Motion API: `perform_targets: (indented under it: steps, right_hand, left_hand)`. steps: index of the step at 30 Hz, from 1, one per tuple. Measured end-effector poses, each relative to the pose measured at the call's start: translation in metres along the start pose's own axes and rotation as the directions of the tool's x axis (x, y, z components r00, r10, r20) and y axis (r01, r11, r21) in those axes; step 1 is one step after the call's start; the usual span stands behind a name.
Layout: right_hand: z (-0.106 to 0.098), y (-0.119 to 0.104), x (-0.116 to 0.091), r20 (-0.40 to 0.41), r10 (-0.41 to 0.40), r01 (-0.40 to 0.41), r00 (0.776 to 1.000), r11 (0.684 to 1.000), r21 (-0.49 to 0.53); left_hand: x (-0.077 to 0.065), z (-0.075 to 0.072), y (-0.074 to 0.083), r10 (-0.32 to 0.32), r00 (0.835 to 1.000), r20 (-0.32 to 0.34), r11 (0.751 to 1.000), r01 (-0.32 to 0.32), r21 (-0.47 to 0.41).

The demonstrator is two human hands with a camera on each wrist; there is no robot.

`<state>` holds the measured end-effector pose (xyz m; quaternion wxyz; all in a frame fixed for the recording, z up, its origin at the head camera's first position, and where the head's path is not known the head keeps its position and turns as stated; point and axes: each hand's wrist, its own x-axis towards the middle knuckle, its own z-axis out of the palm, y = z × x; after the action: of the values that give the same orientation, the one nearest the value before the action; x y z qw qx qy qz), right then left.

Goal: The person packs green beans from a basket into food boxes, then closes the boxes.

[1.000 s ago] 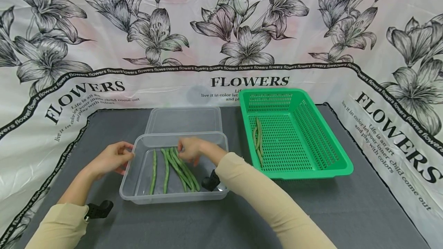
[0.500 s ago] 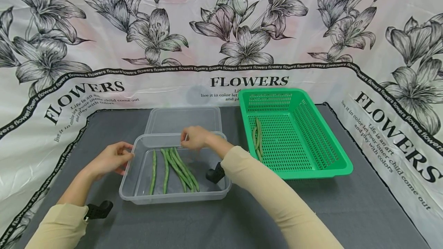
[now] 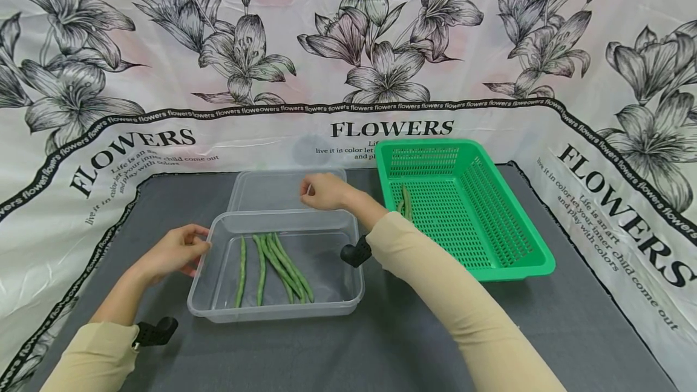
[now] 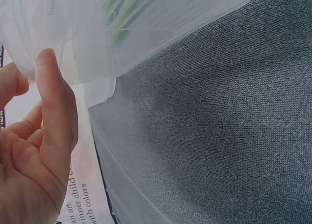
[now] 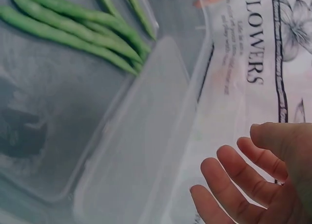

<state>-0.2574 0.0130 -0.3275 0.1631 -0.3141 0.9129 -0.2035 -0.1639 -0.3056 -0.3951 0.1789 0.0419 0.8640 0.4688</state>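
Observation:
Several green beans (image 3: 283, 268) lie lengthwise in a clear plastic container (image 3: 272, 312), one of them apart at the left, the others fanned beside it. My left hand (image 3: 176, 250) touches the container's left wall near the rim with relaxed fingers; the left wrist view shows a fingertip (image 4: 47, 56) against the translucent side. Behind the container, my right hand (image 3: 325, 191) hovers over the flat clear lid (image 3: 258, 189). Its fingers are loosely bent, and the right wrist view shows nothing between them (image 5: 243, 175).
A green perforated basket (image 3: 523, 228) stands to the right, with a few more beans (image 3: 408, 201) along its left side, partly hidden by my right sleeve (image 3: 441, 295). Grey cloth (image 3: 261, 356) covers the table. A flower-printed sheet (image 3: 305, 89) hangs behind and at both sides.
My right hand has risen from the beans and moved back and right, out over the lid. The beans stay in the container. My left hand has stayed at the wall.

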Motion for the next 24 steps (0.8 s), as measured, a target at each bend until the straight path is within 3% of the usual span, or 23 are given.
perform_targets:
  steps: [12,24]
  right_hand:
    - [-0.038,0.029,-0.012,-0.105,0.052,-0.052,0.993,0.999,0.002]
    - [-0.064,0.071,-0.033,-0.201,0.147,-0.141,0.969,0.989,0.045]
  left_hand:
    - [0.0,0.001,0.0,-0.011,1.0,0.001,1.0,0.011,-0.003]
    - [0.0,0.0,0.001,-0.01,1.0,-0.001,1.0,0.01,-0.004]
